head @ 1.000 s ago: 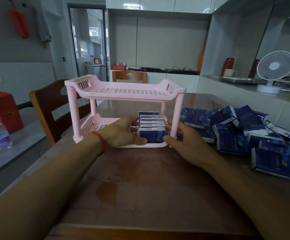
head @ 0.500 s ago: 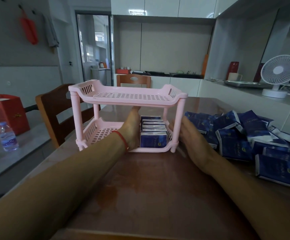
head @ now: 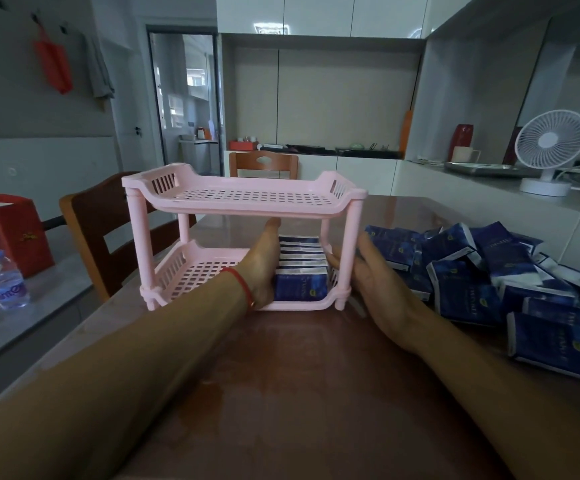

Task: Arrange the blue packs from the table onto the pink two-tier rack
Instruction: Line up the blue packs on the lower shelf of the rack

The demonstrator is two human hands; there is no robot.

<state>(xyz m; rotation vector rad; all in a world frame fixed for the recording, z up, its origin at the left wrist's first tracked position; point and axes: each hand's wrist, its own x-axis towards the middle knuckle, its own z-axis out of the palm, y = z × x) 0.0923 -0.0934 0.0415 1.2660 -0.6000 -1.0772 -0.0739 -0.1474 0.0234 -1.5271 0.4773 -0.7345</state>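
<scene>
Change over the last second: both hands went from cupping the front of the row to flat palms flanking it. Left hand [head: 262, 268] now sits inside the lower tier of the pink two-tier rack [head: 243, 197], fingers straight, palm pressed on the left side of the row of blue packs [head: 301, 271]. Left grip: released, pushing, not clasping anything. Right hand [head: 373, 275] is outside the rack's right end, fingers straight beside the front-right post [head: 350, 251]; touching the end wall or just off it, can't tell. Right grip: also released, holding nothing.

Camera has tilted up a bit too, so the rack reads lower in frame; that's head motion, and the rack doesn't look moved on the tabletop [head: 299, 393].

Where the work stands:
- Row of packs stands on edge at the right end of the lower tier, running front to back, squeezed against the right wall.
- Rest of lower tier to the left is bare mesh; upper tier holds nothing.
- Loose pile of blue packs [head: 482, 271] lies on the tabletop right of the rack, just beyond the right hand.

Read: this is a squaring-up step, compacting the first row so a second fits beside it. Task is early, with most packs unplaced. The right hand is the nearer one for the next pickup.

Risk: the packs look soft, so a hard side push could buckle or tip the row.
</scene>
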